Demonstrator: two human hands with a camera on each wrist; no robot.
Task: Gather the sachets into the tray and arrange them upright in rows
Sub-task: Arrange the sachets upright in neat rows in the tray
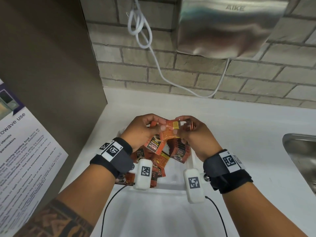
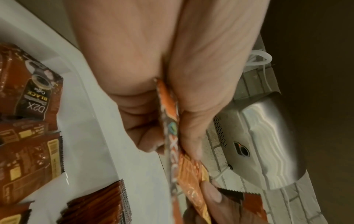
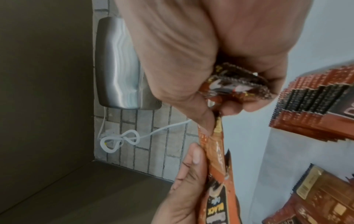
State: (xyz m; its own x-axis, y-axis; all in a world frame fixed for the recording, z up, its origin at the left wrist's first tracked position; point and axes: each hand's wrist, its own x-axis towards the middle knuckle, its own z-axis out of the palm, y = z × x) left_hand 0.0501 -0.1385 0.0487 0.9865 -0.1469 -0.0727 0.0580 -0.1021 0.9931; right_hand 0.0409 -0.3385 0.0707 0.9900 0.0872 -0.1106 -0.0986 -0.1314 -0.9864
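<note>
- The tray (image 1: 192, 157), clear and shallow, sits on the white worktop (image 1: 239, 127) and serves as the reference point; its near wall is only partly made out behind the wrist cameras.
- Left hand (image 1: 142, 129): raised above the far end of the tray, fingers (image 1: 161, 128) pinched narrow on a few orange sachets (image 1: 168, 130). The left wrist view shows them edge-on, pressed between thumb and fingers.
- Right hand (image 1: 194, 132): also above the far end of the tray, thumb and forefinger pinching the same sachets at their top edge, the remaining fingers curled round a separate small bundle (image 3: 235, 89) in the palm.
- Upright row (image 1: 179, 149): a packed row stands on edge on the right side of the tray, just below the right hand.
- Loose sachets (image 1: 153, 161): a jumble lies flat and overlapping on the left side of the tray, partly under the left wrist; one dark sachet (image 1: 124, 179) seems to lie at or past the near left corner, though I cannot tell which.
- Risk, judged: both hands share one pinch on thin, slick packets; a release out of step could fan them and drop some onto the worktop.
- Risk, judged: the palm bundle is loosely gripped and may slip during the transfer.
- Risk, judged: setting new sachets against the standing row with a sideways push could topple it, as nothing visible braces its open end.
</note>
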